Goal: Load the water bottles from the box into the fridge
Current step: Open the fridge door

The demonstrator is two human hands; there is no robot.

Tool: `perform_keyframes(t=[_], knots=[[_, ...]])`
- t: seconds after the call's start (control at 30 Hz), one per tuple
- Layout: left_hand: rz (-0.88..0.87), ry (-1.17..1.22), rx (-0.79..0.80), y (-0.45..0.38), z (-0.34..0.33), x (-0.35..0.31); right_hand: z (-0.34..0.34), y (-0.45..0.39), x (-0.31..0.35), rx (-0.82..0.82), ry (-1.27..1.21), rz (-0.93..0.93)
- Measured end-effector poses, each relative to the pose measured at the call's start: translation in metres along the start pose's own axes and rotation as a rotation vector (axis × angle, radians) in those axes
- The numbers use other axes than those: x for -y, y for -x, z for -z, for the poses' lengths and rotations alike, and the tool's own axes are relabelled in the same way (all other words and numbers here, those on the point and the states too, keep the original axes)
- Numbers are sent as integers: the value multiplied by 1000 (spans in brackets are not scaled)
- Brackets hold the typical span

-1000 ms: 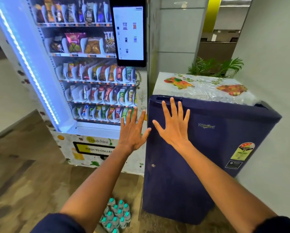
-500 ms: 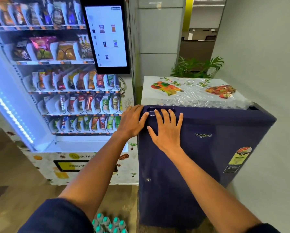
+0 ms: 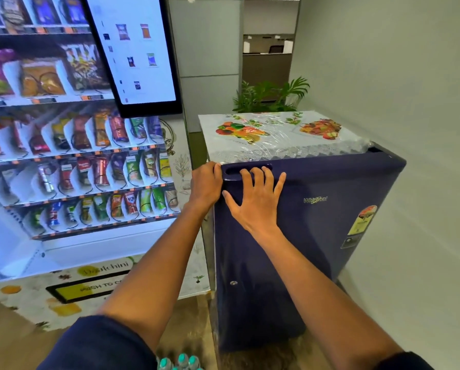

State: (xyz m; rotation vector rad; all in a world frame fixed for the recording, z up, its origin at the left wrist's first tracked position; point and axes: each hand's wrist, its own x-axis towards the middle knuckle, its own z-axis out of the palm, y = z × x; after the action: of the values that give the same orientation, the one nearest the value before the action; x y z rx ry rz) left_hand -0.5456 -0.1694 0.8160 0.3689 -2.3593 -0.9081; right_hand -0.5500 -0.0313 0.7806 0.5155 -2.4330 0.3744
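Observation:
A small dark blue fridge (image 3: 317,236) stands in front of me with its door closed and a plastic-wrapped printed sheet (image 3: 277,134) on top. My left hand (image 3: 206,182) curls round the door's upper left corner. My right hand (image 3: 255,198) lies flat on the door, fingers spread, fingertips at the recessed handle slot (image 3: 233,170). Teal caps of several water bottles (image 3: 179,362) show on the floor at the bottom edge; their box is out of sight.
A lit snack vending machine (image 3: 77,156) with a touch screen (image 3: 141,49) fills the left, close against the fridge's left side. A grey wall (image 3: 410,102) runs along the right. A potted plant (image 3: 269,96) stands behind the fridge. Wooden floor lies below.
Both hands have moved from the air onto the fridge door: the left now grips its top left corner, the right lies flat near the handle slot. The view has come closer.

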Motion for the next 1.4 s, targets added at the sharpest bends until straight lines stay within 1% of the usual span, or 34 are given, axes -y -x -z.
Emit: perform_keyframes(t=[0.2, 0.43, 0.63, 0.8, 0.97, 1.17, 1.27, 1.4], knots=[[2, -29, 17, 5, 4, -5, 14, 0, 16, 59, -4, -77], [23, -1, 62, 11, 6, -5, 24, 3, 13, 115, -54, -78], [-6, 164, -37, 55, 3, -8, 29, 36, 4, -51, -84, -71], [11, 183, -98, 90, 3, -22, 52, 57, -10, -11, -144, -17], [25, 225, -170, 140, 0, -49, 84, 87, -33, 17, -245, 19], [-76, 232, -248, 214, -1, -99, 134, 136, -84, -4, -393, 82], [-154, 227, -232, 242, -2, -124, 156, 156, -107, -30, -508, 50], [-284, 229, -168, 288, -12, -169, 184, 183, -144, -124, -648, -6]])
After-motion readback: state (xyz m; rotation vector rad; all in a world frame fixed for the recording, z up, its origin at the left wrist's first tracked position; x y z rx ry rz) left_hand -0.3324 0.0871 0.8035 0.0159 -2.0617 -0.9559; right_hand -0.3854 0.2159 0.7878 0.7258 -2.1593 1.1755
